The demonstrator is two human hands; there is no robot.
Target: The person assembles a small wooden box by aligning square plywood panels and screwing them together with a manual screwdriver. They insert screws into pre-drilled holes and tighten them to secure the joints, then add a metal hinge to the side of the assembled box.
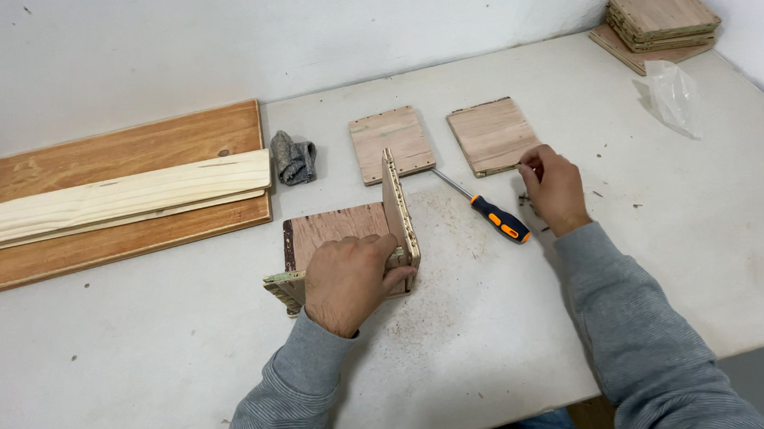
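Two hands | left hand [347, 282] clasps upright plywood panel [399, 211] | right hand [553, 186] pinched, near screwdriver [487, 209] | table [653, 249] front open

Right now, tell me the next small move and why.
Probably pinch up one screw: the right hand has its fingers at the small screws beside the screwdriver, while the left hand steadies the upright plywood panel against the flat one.

Long boards [112, 202] are lying at my far left, a grey rag [293, 157] beside them, stacked plywood squares [658, 23] and a plastic bag [671, 91] sitting far right.
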